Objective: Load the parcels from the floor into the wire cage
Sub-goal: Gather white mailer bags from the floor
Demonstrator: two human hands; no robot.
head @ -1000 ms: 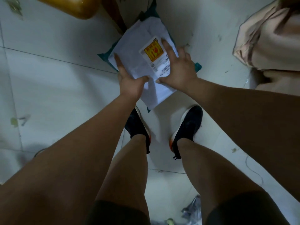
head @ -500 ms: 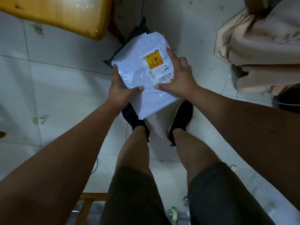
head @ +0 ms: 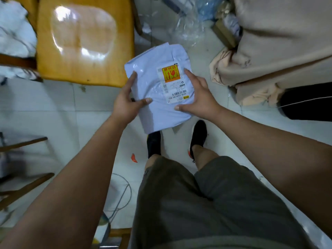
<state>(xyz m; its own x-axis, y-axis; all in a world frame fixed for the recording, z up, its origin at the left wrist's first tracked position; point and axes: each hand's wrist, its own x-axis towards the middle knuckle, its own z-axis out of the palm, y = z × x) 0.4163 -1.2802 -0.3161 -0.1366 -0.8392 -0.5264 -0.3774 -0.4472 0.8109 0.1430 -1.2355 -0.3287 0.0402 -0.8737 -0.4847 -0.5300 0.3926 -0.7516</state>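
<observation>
Creased white plastic parcel [head: 152, 83], orange label [head: 171, 74]

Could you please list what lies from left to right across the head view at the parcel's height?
yellow chair seat → left hand → white parcel → right hand → beige cloth heap

parcel [head: 158, 94] between both hands, above feet | chair [head: 84, 42] left | cloth heap [head: 280, 42] right
</observation>
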